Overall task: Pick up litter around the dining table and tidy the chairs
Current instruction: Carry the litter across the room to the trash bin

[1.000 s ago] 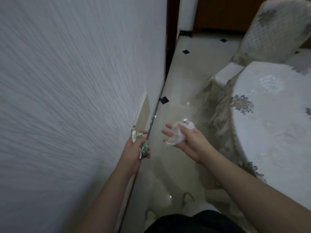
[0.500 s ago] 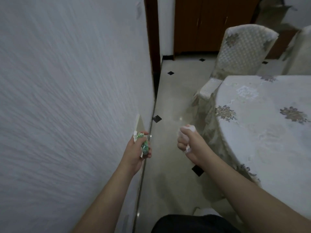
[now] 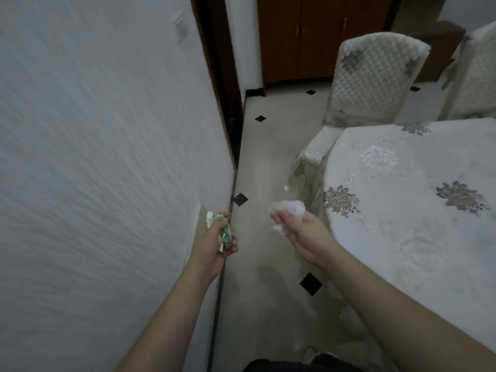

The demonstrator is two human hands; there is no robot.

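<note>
My left hand point(image 3: 212, 244) is closed around a crumpled green and white wrapper point(image 3: 224, 230), held close to the white wall. My right hand point(image 3: 300, 232) grips a wad of crumpled clear plastic point(image 3: 288, 208) just left of the dining table's edge. The round dining table point(image 3: 418, 210) with a pale floral cloth fills the right side. A covered chair point(image 3: 373, 79) stands tucked against the table's far side, and a second covered chair point(image 3: 477, 76) shows at the far right edge.
A textured white wall point(image 3: 102, 157) runs along my left. A narrow strip of glossy tiled floor point(image 3: 268, 162) with black diamond insets leads ahead between wall and table. A dark doorway point(image 3: 222, 76) and brown wooden cabinets point(image 3: 316, 36) lie beyond.
The view has lifted and moved forward along the wall, bringing the chairs and cabinets into sight. My right hand closed around the plastic wad; the left kept hold of the wrapper.
</note>
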